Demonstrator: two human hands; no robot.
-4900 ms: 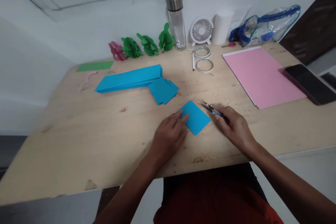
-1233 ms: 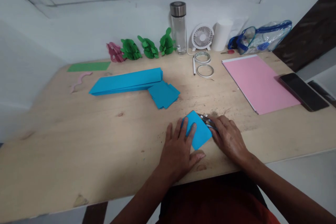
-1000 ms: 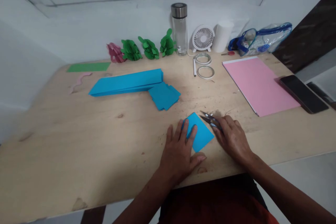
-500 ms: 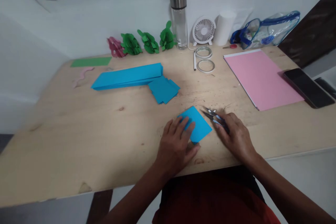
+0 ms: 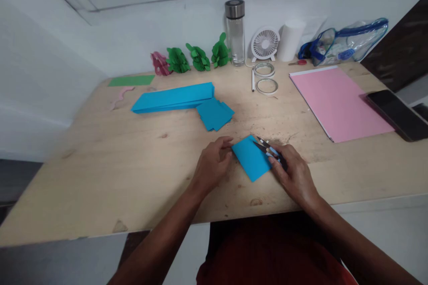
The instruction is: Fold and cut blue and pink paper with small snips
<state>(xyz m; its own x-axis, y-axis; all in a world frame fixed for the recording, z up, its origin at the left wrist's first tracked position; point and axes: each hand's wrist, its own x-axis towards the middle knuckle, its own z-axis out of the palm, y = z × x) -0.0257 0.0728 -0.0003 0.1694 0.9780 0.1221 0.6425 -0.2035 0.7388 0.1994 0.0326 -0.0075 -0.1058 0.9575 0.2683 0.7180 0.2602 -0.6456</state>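
A blue paper square (image 5: 251, 160) lies flat on the wooden table in front of me, its corners pointing up, down and to the sides. My left hand (image 5: 212, 164) rests at its left corner, fingers bent, with a gap between thumb and forefinger. Held in my right hand (image 5: 294, 169) is a pair of thread snips (image 5: 267, 148), blades parted and pointing up-left over the square's right side. The right fingertips are beside the square's right corner and partly cover it. Just beyond is a small stack of blue squares (image 5: 215, 115), touching long folded blue strips (image 5: 174, 98).
Green paper leaves (image 5: 178, 60), a pink paper piece (image 5: 160, 63), a glass bottle (image 5: 236, 35) and a small fan (image 5: 265, 43) line the wall. Tape rolls (image 5: 266, 86) and a pen (image 5: 253, 80) lie before them. Pink paper (image 5: 341, 107) and a phone (image 5: 397, 113) lie right.
My left hand has slid off the blue square to its left corner, its fingers now bent. My right hand has moved the snips left, over the square. The view has shifted slightly.
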